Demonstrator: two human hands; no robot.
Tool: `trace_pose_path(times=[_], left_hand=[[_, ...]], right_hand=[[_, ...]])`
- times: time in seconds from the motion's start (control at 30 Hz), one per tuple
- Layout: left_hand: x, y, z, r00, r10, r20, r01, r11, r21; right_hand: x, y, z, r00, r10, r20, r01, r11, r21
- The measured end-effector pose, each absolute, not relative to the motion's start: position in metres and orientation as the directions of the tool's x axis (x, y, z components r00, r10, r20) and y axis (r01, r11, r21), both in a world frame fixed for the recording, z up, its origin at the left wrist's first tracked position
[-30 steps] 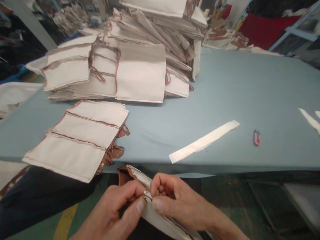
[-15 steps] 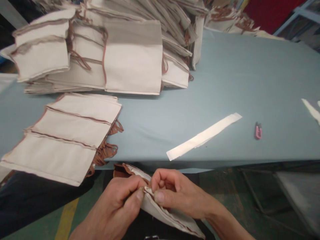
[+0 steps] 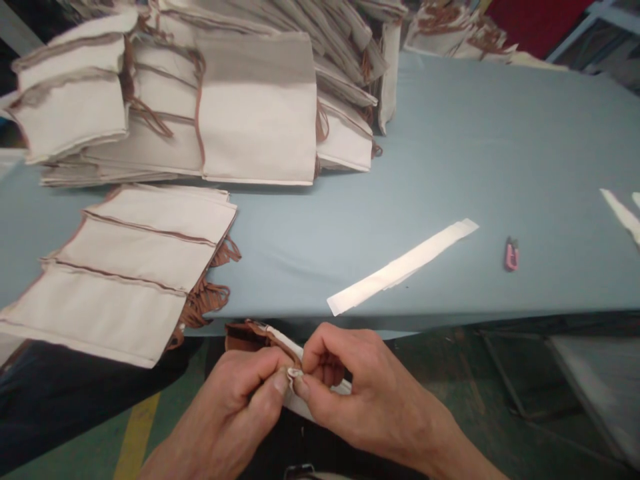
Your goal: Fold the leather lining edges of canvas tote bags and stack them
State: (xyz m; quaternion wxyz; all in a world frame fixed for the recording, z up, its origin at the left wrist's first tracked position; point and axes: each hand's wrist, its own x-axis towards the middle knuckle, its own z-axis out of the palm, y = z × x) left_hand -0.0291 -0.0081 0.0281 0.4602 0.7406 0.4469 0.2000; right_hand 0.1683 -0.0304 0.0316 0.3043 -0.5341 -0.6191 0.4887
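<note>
A cream fabric piece with brown trim (image 3: 295, 402) lies across my lap, just below the table edge. My left hand (image 3: 237, 397) pinches its edge between thumb and forefinger. Right beside it, my right hand (image 3: 350, 380) pinches the same edge, the fingertips of both hands almost touching. The hands cover much of the piece, and a brown part of it (image 3: 245, 337) shows beyond my left fingers. Up to the left, a stack of similar cream fabric pieces (image 3: 135, 243) with brown cords overhangs the table edge.
Larger heaps of cream fabric pieces (image 3: 257, 113) fill the back left of the blue-grey table (image 3: 450, 153). White paper strips (image 3: 400, 268) lie near the front edge. Pink-handled thread snips (image 3: 511, 255) sit to their right. A metal frame (image 3: 520, 380) stands below the table at right.
My right hand has turned and shifted slightly, its fingertips now closer to my left thumb, and it covers more of the fabric piece. The whole view has shifted a little.
</note>
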Motion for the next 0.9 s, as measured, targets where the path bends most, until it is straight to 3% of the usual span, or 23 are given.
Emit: trace_pose_path(times=[0.17, 0.23, 0.33, 0.5, 0.63, 0.9], left_hand=[[-0.036, -0.011, 0.029, 0.585, 0.805, -0.100, 0.412, -0.189, 0.892], [-0.037, -0.016, 0.028, 0.529, 0.840, -0.121, 0.409, -0.128, 0.903], [-0.031, -0.021, 0.028, 0.478, 0.866, -0.144, 0.390, -0.063, 0.919], [-0.011, -0.018, 0.025, 0.547, 0.827, -0.131, 0.306, -0.051, 0.951], [-0.010, -0.019, 0.018, 0.485, 0.873, -0.062, 0.369, -0.140, 0.919], [-0.031, -0.022, 0.015, 0.352, 0.934, 0.061, 0.477, -0.235, 0.847]], right_hand=[[0.160, -0.035, 0.035, -0.177, 0.962, -0.205, 0.354, -0.132, -0.926], [0.160, -0.035, 0.038, -0.167, 0.953, -0.251, 0.333, -0.185, -0.924], [0.163, -0.033, 0.039, -0.178, 0.940, -0.292, 0.325, -0.224, -0.919], [0.167, -0.025, 0.026, -0.215, 0.918, -0.333, 0.300, -0.263, -0.917], [0.165, -0.019, 0.020, -0.274, 0.879, -0.390, 0.254, -0.325, -0.911], [0.159, -0.041, 0.024, -0.222, 0.931, -0.289, 0.456, -0.163, -0.875]])
